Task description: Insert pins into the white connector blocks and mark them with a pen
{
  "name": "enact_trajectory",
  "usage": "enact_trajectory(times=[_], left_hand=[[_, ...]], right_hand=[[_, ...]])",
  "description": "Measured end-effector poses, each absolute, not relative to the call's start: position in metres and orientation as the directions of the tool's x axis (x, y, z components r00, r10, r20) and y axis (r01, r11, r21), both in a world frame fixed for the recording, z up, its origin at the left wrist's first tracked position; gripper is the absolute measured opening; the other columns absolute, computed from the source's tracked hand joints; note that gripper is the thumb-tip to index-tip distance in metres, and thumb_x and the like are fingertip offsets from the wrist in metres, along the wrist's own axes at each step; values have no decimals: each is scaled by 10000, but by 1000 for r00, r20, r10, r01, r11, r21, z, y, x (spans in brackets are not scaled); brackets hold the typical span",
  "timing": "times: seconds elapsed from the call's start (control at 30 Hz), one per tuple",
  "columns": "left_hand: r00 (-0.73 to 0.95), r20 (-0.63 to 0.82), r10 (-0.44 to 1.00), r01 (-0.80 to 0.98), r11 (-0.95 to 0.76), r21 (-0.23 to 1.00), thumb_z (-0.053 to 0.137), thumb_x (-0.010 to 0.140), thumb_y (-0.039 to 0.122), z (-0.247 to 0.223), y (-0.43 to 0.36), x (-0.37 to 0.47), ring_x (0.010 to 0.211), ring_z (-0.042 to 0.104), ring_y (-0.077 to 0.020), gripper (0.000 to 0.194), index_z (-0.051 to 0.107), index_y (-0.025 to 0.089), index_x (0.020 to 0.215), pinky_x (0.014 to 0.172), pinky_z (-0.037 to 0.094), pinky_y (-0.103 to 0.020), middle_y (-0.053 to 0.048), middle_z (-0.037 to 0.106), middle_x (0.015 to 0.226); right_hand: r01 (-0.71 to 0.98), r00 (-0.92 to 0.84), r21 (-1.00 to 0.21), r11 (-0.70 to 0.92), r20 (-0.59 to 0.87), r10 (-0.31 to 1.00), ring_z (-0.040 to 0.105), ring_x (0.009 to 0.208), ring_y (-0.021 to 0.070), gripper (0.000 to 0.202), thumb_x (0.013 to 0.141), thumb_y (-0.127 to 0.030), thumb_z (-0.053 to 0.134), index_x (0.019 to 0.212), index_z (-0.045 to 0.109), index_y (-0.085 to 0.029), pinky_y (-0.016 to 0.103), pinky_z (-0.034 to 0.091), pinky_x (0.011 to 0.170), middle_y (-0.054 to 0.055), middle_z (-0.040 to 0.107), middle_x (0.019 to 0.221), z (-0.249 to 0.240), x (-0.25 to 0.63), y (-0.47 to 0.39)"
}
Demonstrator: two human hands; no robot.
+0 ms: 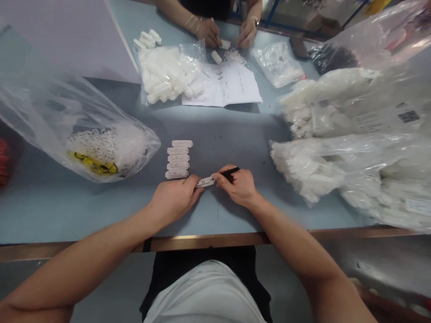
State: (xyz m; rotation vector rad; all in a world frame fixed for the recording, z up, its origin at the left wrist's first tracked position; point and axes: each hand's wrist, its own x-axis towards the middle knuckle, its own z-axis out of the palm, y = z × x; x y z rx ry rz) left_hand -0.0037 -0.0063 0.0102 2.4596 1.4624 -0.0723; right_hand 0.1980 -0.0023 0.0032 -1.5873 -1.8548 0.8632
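Observation:
Between my two hands is a small white perforated strip [205,182]. My left hand [177,196] pinches its left end. My right hand [238,185] is closed around a black pen-like tool [230,172], with thumb and fingertips at the strip's right end. Just beyond my left hand, several similar white strips [178,158] lie stacked in a column on the blue-grey table [235,130]. Whether the tool's tip touches the strip is too small to tell.
A clear bag [114,143] of small white parts stands at left, bulky bags [313,168] at right. Across the table, a person's hands [208,33] handle white pieces near a filled bag [168,74] and a paper sheet [225,85]. The table's front edge [208,241] runs below my forearms.

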Motion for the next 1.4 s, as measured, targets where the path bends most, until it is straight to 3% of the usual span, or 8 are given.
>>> enact_trajectory(times=[0.3, 0.73, 1.03, 1.4], left_hand=[[481, -191, 856, 871, -440, 220, 345, 931, 474, 13, -6, -4, 671, 660, -227, 389, 594, 195, 1039, 536, 410, -282, -71, 686, 756], [486, -196, 851, 864, -435, 254, 354, 931, 473, 13, -6, -3, 674, 661, -226, 390, 596, 187, 1041, 547, 430, -290, -71, 691, 773], [490, -188, 851, 865, -448, 227, 370, 928, 456, 14, -6, -3, 665, 661, -230, 357, 588, 193, 1031, 526, 415, -284, -67, 691, 757], [481, -202, 853, 871, -438, 223, 351, 930, 471, 13, -6, -3, 661, 661, -237, 382, 594, 192, 1023, 531, 424, -290, -73, 689, 747]], right_hand=[[606, -168, -791, 81, -27, 985, 594, 530, 101, 311, 866, -443, 554, 712, 661, -195, 209, 405, 543, -16, 652, 593, 5, 200, -3], [696, -256, -690, 196, 16, 967, 630, 626, 128, 269, 878, -398, 537, 757, 661, -191, 228, 411, 611, 8, 674, 669, 3, 200, -1], [568, -123, -821, 59, -14, 992, 603, 531, 111, 321, 857, -460, 564, 689, 652, -200, 215, 425, 547, -13, 645, 575, 6, 197, -4], [603, -166, -794, 72, -37, 985, 590, 526, 105, 293, 869, -450, 556, 757, 676, -207, 215, 416, 548, -22, 653, 597, 3, 196, -3]])
